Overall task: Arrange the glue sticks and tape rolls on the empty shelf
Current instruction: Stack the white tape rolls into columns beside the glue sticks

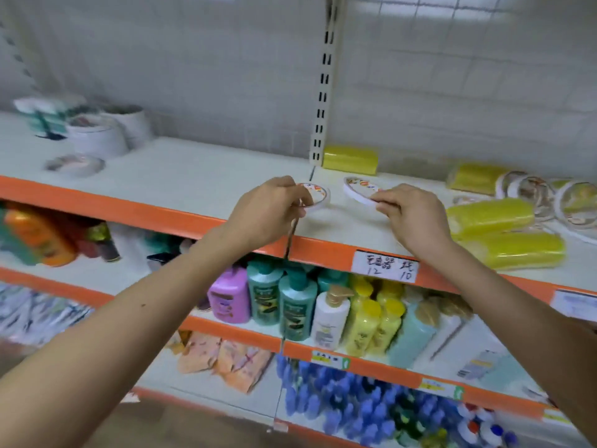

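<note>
Our left hand (271, 211) pinches a flat tape roll (318, 195) by its near edge, with thumb and fingers curled onto it. The roll is tilted over the front of the shelf (181, 176), just left of the slotted post (324, 92). Our right hand (410, 215) grips a second roll (358, 189) the same way, by its near rim, and this one is also tilted. The two rolls sit side by side, close but apart, and we cannot tell whether either one touches the shelf. To the right lies a loose pile of rolls (549, 202), some leaning on each other, with four yellow packs (491, 218) around it: one by the post, one behind the pile and two in front. Far to the left on the same shelf stand wide white rolls (97, 137), with one flat roll (76, 164) lying in front of them. A handwritten label (384, 266) hangs on the orange shelf edge below our right wrist. Bottles (290, 302) fill the shelf beneath.
</note>
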Action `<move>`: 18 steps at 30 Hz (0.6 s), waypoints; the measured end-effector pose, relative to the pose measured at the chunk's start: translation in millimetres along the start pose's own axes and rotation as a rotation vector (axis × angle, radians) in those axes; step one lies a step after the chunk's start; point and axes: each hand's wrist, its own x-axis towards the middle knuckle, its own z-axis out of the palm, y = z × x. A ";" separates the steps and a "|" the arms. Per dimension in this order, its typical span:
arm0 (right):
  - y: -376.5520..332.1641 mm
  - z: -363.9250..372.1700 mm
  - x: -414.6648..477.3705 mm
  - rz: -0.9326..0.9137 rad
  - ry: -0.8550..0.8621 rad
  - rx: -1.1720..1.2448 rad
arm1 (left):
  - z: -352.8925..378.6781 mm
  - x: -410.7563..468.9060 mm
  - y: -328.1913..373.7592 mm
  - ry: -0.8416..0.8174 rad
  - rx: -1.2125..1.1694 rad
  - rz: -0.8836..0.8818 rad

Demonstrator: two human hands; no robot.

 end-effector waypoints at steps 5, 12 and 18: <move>-78.8 61.0 52.3 -0.124 -0.065 0.060 | -34.0 -26.6 -92.4 0.051 0.046 -0.154; -176.1 149.3 123.3 -0.251 -0.114 0.162 | -73.2 -40.0 -213.2 0.095 0.125 -0.283; -255.5 205.1 175.2 -0.318 -0.179 0.224 | -113.8 -47.3 -308.0 0.125 0.187 -0.394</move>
